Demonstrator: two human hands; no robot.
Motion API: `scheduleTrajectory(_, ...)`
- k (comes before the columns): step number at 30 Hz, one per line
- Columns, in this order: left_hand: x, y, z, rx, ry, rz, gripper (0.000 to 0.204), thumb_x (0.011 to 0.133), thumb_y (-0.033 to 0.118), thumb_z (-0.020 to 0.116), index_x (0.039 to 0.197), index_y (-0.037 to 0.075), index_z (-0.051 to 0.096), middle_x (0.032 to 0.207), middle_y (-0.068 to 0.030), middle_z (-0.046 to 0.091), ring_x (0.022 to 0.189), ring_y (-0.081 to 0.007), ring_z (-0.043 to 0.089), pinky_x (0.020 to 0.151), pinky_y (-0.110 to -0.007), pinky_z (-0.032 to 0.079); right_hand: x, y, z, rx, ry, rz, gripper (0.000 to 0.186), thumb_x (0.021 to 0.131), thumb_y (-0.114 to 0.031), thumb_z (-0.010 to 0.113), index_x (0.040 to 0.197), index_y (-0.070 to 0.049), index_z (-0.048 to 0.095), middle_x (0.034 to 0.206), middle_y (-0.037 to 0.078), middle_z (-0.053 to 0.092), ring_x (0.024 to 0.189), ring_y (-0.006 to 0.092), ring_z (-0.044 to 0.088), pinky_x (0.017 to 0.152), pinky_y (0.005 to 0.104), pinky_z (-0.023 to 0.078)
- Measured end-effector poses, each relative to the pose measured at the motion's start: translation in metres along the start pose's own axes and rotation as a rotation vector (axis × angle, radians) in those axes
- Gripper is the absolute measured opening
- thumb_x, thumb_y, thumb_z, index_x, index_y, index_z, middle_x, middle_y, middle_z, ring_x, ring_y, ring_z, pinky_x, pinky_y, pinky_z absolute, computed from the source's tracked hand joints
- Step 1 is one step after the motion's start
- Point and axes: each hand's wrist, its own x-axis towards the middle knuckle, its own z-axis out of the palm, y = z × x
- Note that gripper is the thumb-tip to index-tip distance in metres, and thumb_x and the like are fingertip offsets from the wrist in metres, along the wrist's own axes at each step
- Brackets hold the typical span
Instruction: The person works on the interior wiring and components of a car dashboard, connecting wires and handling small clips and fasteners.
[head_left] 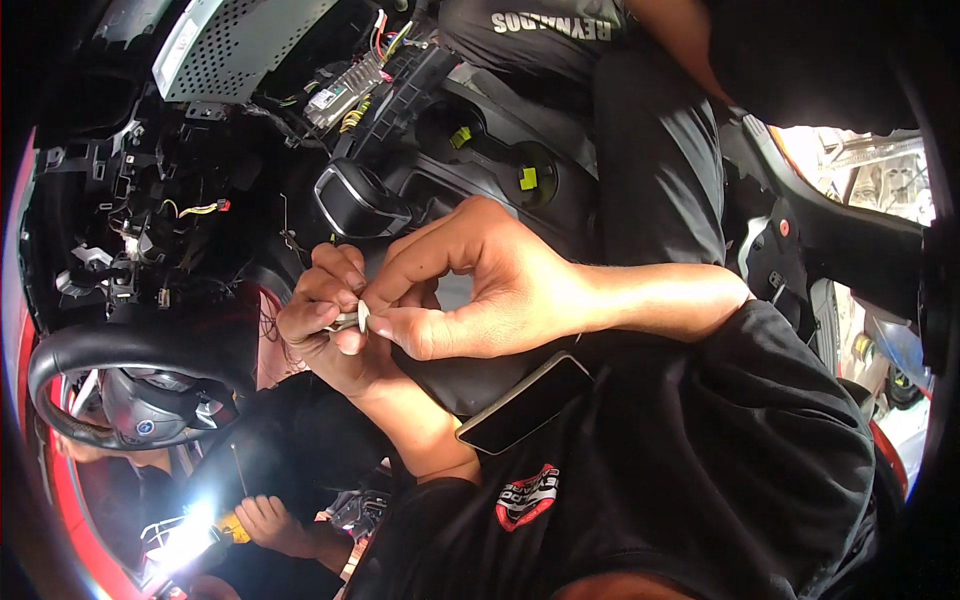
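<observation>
My left hand (335,310) and my right hand (480,285) meet in front of me, fingertips close together. Between the left fingers sits a small greyish metallic piece (343,322), mostly covered by them. The right thumb and forefinger pinch a small pale, thin-edged piece (363,314) against it. I cannot tell whether the two are one part. Just beyond the hands stands the gear shifter (360,195) with its bright frame. A dark-screened phone (525,405) lies close to my left forearm, against my black shirt.
The steering wheel (130,385) is at left. Above it, the opened dashboard shows loose wiring (200,208) and a perforated metal box (235,50). Yellow-green pieces (528,179) lie in the console cup holders. Another person's hand (265,520) holds a yellow tool near a bright lamp; someone in dark trousers (660,170) sits beyond.
</observation>
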Motion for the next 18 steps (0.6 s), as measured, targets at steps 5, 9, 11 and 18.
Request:
scheduleTrajectory(5, 0.008, 0.001, 0.008, 0.114, -0.027, 0.047, 0.035, 0.072, 0.033, 0.086, 0.1, 0.018, 0.071, 0.088, -0.0002, 0.071, 0.084, -0.02, 0.059, 0.074, -0.037, 0.043, -0.001, 0.0, -0.003, 0.095, 0.025, 0.142, 0.012, 0.084, -0.005, 0.069, 0.091, 0.002, 0.076, 0.075, 0.004, 0.072, 0.068, 0.0038, 0.064, 0.063, 0.0218, 0.052)
scheduleTrajectory(9, 0.011, 0.002, 0.013, 0.174, -0.024, 0.049, 0.033, 0.07, 0.033, 0.088, 0.092, 0.014, 0.073, 0.083, -0.0024, 0.071, 0.078, -0.0204, 0.059, 0.068, -0.035, 0.043, -0.002, -0.002, -0.01, 0.102, 0.003, 0.164, 0.013, 0.083, -0.004, 0.07, 0.093, 0.002, 0.077, 0.072, 0.003, 0.072, 0.068, 0.0022, 0.064, 0.062, 0.0206, 0.052)
scheduleTrajectory(11, 0.014, 0.002, 0.019, 0.199, -0.011, 0.063, 0.033, 0.069, 0.032, 0.089, 0.09, 0.012, 0.074, 0.081, -0.0031, 0.071, 0.076, -0.0207, 0.059, 0.068, -0.034, 0.043, -0.003, 0.002, -0.013, 0.092, -0.005, 0.161, 0.013, 0.083, -0.003, 0.07, 0.093, 0.002, 0.077, 0.072, 0.003, 0.072, 0.068, 0.0023, 0.064, 0.061, 0.0207, 0.053)
scheduleTrajectory(18, 0.015, 0.004, 0.025, 0.33, 0.008, 0.089, 0.034, 0.068, 0.032, 0.09, 0.084, 0.008, 0.071, 0.074, -0.0032, 0.066, 0.074, -0.0216, 0.06, 0.069, -0.036, 0.044, -0.006, 0.006, -0.014, 0.173, 0.012, 0.252, 0.017, 0.084, -0.004, 0.072, 0.098, 0.003, 0.075, 0.078, 0.006, 0.074, 0.072, 0.0056, 0.067, 0.063, 0.021, 0.054)
